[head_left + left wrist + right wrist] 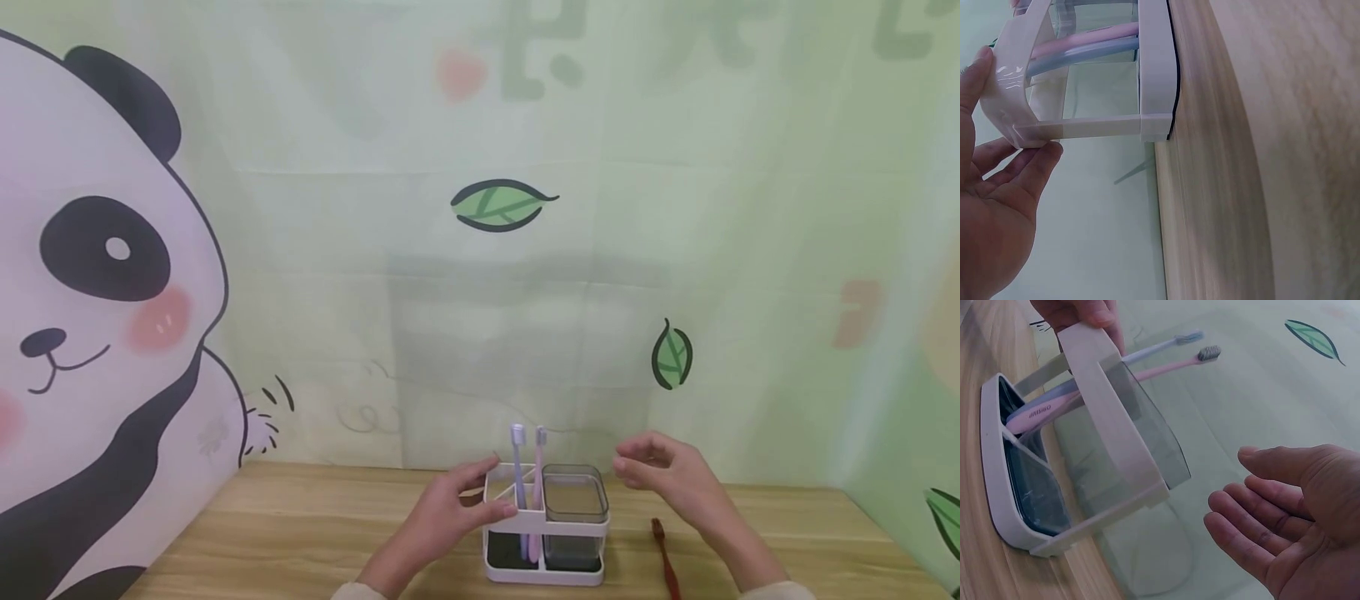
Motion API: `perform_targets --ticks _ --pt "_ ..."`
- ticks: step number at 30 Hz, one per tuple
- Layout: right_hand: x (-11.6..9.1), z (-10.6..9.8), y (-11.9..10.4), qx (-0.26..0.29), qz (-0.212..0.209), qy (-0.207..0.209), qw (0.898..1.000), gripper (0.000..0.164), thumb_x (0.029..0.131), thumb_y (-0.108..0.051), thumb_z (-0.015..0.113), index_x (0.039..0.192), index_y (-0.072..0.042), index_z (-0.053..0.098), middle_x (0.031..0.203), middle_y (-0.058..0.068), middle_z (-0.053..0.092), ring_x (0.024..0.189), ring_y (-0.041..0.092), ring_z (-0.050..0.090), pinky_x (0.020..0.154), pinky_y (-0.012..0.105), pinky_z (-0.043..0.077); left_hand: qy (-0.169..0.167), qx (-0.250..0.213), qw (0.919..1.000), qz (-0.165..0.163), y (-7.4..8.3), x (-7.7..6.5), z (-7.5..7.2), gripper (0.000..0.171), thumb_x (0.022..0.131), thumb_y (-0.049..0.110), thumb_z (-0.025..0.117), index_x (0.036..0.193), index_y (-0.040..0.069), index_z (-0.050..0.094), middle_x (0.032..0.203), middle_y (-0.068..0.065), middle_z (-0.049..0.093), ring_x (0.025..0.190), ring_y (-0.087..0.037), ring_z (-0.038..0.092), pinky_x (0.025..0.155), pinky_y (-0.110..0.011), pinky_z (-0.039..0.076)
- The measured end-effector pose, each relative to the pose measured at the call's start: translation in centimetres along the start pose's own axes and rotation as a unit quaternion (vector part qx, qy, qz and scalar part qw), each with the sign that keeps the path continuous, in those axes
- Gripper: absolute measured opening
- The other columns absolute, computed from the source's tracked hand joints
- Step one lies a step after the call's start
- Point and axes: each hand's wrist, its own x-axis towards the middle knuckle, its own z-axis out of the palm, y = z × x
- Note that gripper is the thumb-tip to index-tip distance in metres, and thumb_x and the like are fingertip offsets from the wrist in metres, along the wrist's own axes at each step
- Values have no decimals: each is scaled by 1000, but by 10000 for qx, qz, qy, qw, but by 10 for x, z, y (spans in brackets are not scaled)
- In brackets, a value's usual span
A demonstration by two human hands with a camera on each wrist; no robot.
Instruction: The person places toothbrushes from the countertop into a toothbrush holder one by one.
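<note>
A white toothbrush holder [517, 527] stands upright on the table. My left hand [450, 510] grips its left end, thumb at the front of the upper rim and fingers round the side, as the left wrist view also shows. Inside stand a blue toothbrush [1154, 351] and a pink toothbrush [1169, 367], heads up. A clear grey cup [575, 500] fills the right compartment. My right hand [671, 479] hovers apart from the holder on its right, fingers loosely bent and nothing in them. Below that hand a red-brown toothbrush [664, 554] lies on the table.
The wooden table [337, 500] ends at a pale green cloth backdrop [322, 208] close behind the holder. A large printed panda [90, 250] covers the left side of the cloth, and printed leaves [501, 206] mark the middle.
</note>
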Motion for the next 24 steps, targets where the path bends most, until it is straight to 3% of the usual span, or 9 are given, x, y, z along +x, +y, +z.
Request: perform_targets --ticks 12,24 --pt "-1 -8 8 -72 152 -282 9995 36 99 -19 78 120 8 67 109 13 74 97 26 73 87 39 66 4 -65 10000 -37 -2 1 1 72 93 25 86 150 -6 54 149 -32 54 127 -49 62 97 -44 61" --pt "-1 -28 29 -371 383 -639 9965 35 102 -20 76 121 7 67 109 11 75 102 30 73 89 45 65 12 -28 10000 -9 0 0 1 72 94 25 86 150 -5 55 149 -33 53 127 -50 61 97 -45 61"
